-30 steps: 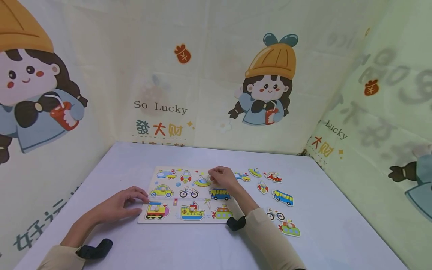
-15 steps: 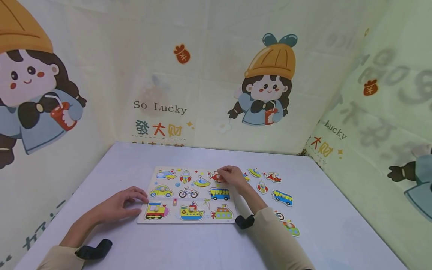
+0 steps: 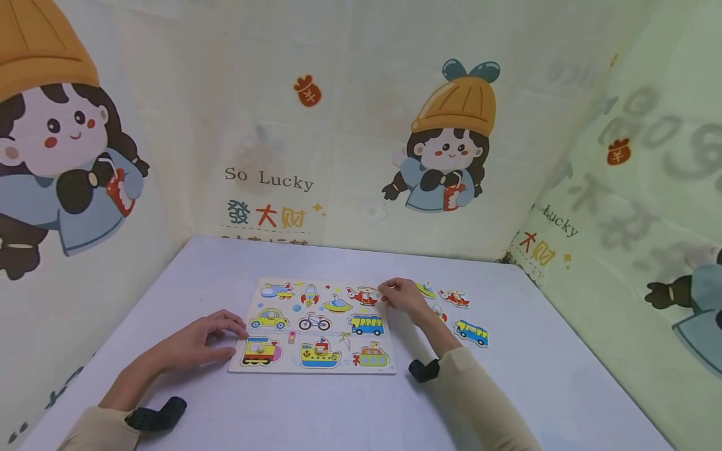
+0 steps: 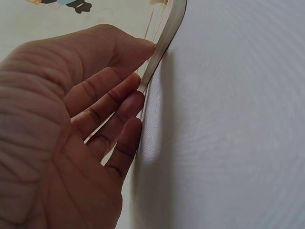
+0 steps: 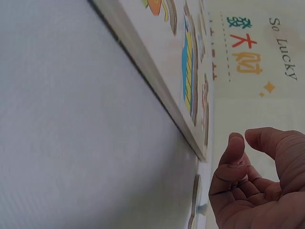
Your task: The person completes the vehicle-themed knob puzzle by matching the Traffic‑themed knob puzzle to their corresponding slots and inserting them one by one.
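Note:
A white puzzle board (image 3: 333, 371) with vehicle pictures lies on the table. The knobbed train piece (image 3: 261, 352), ship piece (image 3: 320, 354) and car piece (image 3: 269, 319) sit in it. At the board's left edge rests my left hand (image 3: 205, 341), thumb and fingertips along the rim in the left wrist view. My right hand (image 3: 405, 297) hovers by the upper right corner, near the printed helicopter (image 3: 363, 295). In the right wrist view its thumb and index finger (image 5: 233, 150) stand apart with nothing between them.
Right of the board lie a loose flying saucer piece (image 3: 427, 290), a helicopter piece (image 3: 455, 298), a partly covered rocket piece (image 3: 439, 312) and a bus piece (image 3: 471, 332). My right hand and sleeve hide other pieces. Printed cloth (image 3: 350, 138) hangs behind the white table (image 3: 316, 413).
My right hand has moved right, from over the board's top right to its edge, uncovering the printed helicopter. Its sleeve now covers the bicycle and submarine pieces. My left hand stays put.

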A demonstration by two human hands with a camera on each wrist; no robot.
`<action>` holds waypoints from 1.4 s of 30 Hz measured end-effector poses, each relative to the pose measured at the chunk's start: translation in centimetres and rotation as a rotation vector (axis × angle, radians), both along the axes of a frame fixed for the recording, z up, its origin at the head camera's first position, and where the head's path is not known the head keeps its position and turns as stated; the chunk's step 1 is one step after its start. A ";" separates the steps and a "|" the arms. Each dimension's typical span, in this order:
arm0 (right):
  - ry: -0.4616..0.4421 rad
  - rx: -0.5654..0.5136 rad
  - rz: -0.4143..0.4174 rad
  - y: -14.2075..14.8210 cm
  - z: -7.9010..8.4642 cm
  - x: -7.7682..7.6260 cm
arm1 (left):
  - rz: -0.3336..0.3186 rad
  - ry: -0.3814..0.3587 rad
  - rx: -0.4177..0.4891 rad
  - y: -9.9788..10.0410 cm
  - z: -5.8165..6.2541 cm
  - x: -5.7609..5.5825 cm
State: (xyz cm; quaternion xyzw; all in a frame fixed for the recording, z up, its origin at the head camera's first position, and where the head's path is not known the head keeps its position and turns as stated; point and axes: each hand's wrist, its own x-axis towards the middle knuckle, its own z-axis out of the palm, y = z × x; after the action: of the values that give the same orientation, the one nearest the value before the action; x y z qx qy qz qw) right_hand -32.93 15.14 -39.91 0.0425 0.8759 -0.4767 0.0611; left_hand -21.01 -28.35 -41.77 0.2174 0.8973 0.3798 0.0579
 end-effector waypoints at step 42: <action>-0.009 0.211 -0.067 3.6 -0.7 -1.5 | -0.002 -0.001 0.009 -0.1 0.1 0.1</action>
State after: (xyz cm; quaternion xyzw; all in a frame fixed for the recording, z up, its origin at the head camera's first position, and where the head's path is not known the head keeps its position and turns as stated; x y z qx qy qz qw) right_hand -34.41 18.73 -40.57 0.0801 0.9190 -0.3835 0.0442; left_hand -20.88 -28.41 -41.65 0.2182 0.8953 0.3840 0.0579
